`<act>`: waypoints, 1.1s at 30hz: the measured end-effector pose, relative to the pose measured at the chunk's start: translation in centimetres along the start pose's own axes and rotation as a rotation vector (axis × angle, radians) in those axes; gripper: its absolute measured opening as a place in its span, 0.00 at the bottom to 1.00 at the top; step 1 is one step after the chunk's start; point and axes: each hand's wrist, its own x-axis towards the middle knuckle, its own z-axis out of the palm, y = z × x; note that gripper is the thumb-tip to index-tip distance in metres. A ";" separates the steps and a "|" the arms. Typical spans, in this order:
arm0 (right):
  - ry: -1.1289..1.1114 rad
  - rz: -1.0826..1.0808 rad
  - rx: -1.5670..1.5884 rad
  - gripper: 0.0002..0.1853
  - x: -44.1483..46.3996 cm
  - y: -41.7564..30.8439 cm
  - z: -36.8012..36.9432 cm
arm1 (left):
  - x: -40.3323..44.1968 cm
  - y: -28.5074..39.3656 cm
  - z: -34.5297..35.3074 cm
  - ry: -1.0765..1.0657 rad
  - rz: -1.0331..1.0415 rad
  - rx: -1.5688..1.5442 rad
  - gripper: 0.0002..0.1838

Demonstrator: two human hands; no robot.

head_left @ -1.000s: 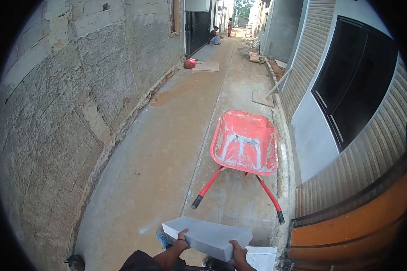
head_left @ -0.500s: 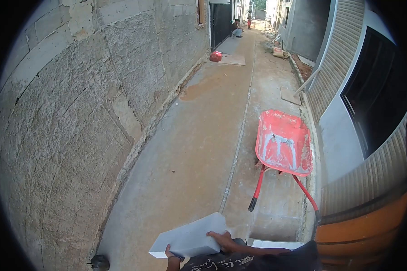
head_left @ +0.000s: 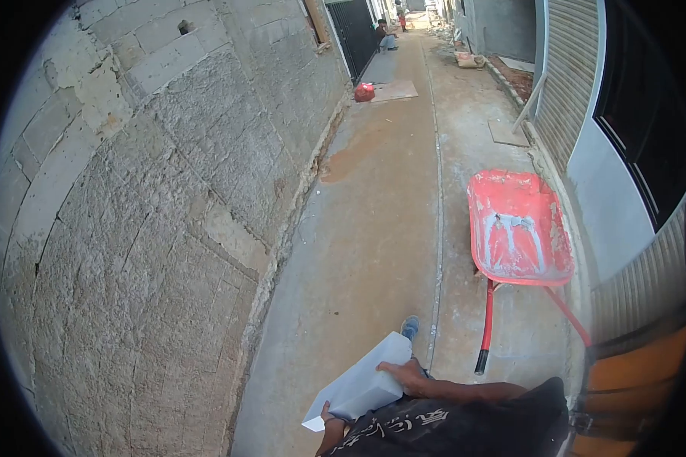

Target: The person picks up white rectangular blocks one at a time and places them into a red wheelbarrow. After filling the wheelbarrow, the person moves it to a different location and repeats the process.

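Block of pale grey colour is carried in 2 hands of the person, in front of the dark shirt and above the concrete path. It runs slantwise across the view, from lower left to upper right. The left hand is closed on the block near its lower left end; the thumb is visible against the side, but the other fingers are mostly hidden, so it cannot be told how far they are bent. The right hand is bent over the near edge, close to the opposite end, and it also has firm hold of the block. Just beyond this end, 1 blue shoe is visible on the path. To the right, well apart from the hands, stands a red wheelbarrow with grey smears in its basin, and its 2 handles point toward the person. On the left side rises a rough wall. Farther along the path, a red bag is beside a flat board, and behind them another person sits low near the dark gate.
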 end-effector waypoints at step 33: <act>0.829 -0.284 1.253 0.30 37.6 -51.3 -32.7 | 12.5 -12.7 113.3 -0.570 -0.404 1.218 0.33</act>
